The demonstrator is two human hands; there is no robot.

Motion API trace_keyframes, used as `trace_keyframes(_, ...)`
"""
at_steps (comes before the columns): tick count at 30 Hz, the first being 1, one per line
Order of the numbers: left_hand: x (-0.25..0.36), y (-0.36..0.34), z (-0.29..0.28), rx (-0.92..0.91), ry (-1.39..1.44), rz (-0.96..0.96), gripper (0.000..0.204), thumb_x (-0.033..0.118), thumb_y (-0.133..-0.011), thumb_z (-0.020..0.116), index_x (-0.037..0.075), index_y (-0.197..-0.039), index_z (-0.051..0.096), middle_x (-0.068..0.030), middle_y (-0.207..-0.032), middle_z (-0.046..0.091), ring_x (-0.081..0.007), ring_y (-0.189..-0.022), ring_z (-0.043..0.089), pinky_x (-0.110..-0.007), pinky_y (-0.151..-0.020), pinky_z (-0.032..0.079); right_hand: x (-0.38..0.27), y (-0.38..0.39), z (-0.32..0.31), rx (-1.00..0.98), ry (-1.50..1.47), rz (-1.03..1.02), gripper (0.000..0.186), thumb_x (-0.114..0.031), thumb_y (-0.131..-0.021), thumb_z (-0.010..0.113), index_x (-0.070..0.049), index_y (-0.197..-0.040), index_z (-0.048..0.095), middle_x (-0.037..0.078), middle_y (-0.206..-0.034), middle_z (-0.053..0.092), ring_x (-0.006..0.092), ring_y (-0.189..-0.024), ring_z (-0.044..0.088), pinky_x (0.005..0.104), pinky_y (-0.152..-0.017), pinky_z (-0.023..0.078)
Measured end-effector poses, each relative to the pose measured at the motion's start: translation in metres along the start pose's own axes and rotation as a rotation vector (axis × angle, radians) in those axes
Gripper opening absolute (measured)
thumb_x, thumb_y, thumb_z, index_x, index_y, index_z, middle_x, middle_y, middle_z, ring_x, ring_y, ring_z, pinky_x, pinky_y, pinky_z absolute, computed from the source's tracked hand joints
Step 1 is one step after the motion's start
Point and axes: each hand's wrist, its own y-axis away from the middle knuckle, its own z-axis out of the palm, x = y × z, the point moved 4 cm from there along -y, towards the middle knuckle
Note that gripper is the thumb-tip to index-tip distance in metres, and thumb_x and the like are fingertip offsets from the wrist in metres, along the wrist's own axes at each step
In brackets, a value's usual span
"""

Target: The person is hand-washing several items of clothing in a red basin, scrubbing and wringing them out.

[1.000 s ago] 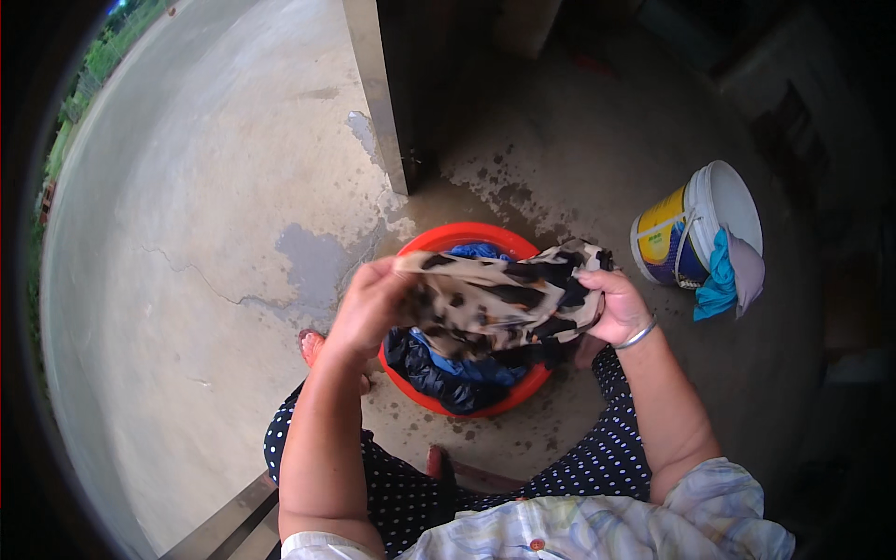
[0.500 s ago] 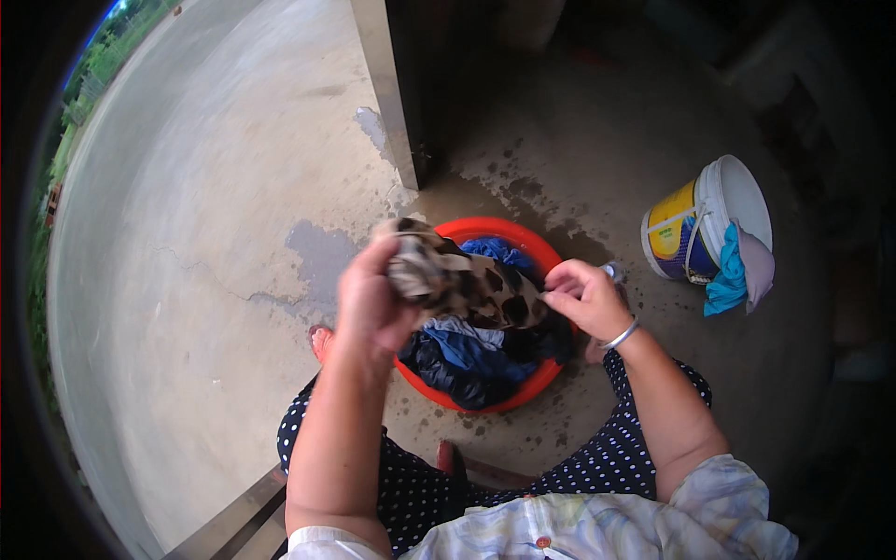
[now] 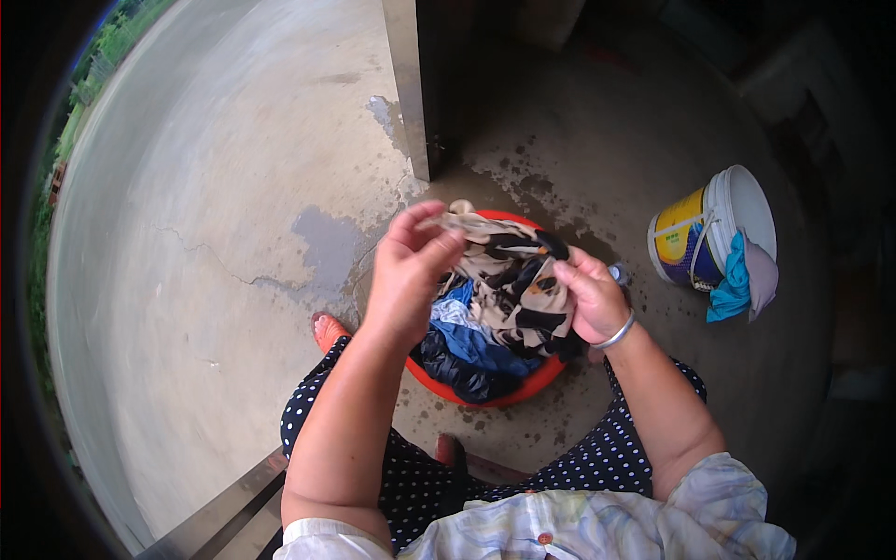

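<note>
Patterned cloth [image 3: 523,299], beige with black and brown blotches, is bunched between both my hands above the red basin [image 3: 532,387]; I cannot tell whether its lowest folds rest on the load beneath. My left hand [image 3: 406,266] is over the basin's left side, its grip narrow, with an upper edge of the cloth between thumb and fingers. My right hand [image 3: 595,297] is over the basin's right side, its grip closed on a gathered part, the thumb on top. A silver bracelet [image 3: 618,331] circles that wrist. Inside the basin I make out black cloth [image 3: 467,375] at the near side, blue cloth [image 3: 485,347] just beyond it, and pale cloth [image 3: 455,315] toward the left.

Well to the right of the basin I see a white bucket [image 3: 749,205] with a yellow and dark blue label, turquoise cloth [image 3: 731,285] and mauve cloth [image 3: 762,280] hanging over its rim. Beyond the basin is a post [image 3: 409,93]. Dark spots mark the concrete floor [image 3: 205,327] around the basin. Polka-dot trousers [image 3: 597,443] flank its near side.
</note>
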Motion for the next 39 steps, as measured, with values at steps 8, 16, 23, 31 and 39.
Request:
trace_keyframes(8,-0.046,0.044,0.046,-0.619,-1.042,0.317,0.071,0.041,-0.059,0.077,-0.005,-0.106,0.051,-0.0246,-0.094,0.059,-0.0365,-0.093,0.057,-0.039,-0.084,0.044,-0.012,0.003,-0.001,0.129,-0.230,0.024,0.034,-0.022,-0.092,0.042,-0.003,-0.121,0.046,0.010,-0.116,0.055,0.0210,-0.106,0.053,0.0368,-0.092,0.042)
trace_keyframes(16,-0.060,0.022,0.039,-0.308,-0.307,0.105,0.009,0.004,-0.086,0.051,0.001,-0.094,0.055,-0.0072,-0.083,0.061,-0.0187,-0.077,0.060,-0.030,-0.068,0.047,-0.023,0.010,-0.016,0.109,-0.262,0.057,0.027,-0.019,-0.092,0.043,-0.003,-0.113,0.048,0.008,-0.106,0.055,0.0189,-0.095,0.053,0.0352,-0.082,0.044)
trace_keyframes(23,-0.013,0.013,0.027,-0.444,0.069,0.075,0.026,0.021,-0.093,0.045,0.003,-0.112,0.049,-0.0077,-0.093,0.057,-0.0176,-0.085,0.057,-0.036,-0.081,0.047,-0.037,0.015,-0.020,0.176,0.027,-0.006,0.018,-0.020,-0.088,0.053,-0.004,-0.082,0.057,0.003,-0.068,0.055,0.0112,-0.052,0.052,0.0267,-0.046,0.048)
trace_keyframes(31,0.004,0.027,0.045,-0.663,0.655,-0.140,0.040,0.020,-0.090,0.047,-0.002,-0.123,0.042,-0.0153,-0.119,0.051,-0.0294,-0.110,0.051,-0.049,-0.093,0.040,-0.023,0.004,0.013,-0.139,0.722,-0.397,0.049,-0.007,-0.073,0.068,-0.001,-0.117,0.048,0.010,-0.118,0.048,0.0193,-0.110,0.046,0.0338,-0.091,0.040)
trace_keyframes(39,-0.003,0.001,0.021,-0.156,0.282,-0.144,0.031,0.012,-0.086,0.051,0.000,-0.114,0.045,-0.0140,-0.108,0.056,-0.0251,-0.098,0.057,-0.038,-0.084,0.047,-0.048,0.004,0.003,-0.087,0.040,-0.092,0.031,-0.016,-0.089,0.037,0.009,-0.100,0.053,0.023,-0.088,0.061,0.0307,-0.081,0.062,0.0412,-0.076,0.052)
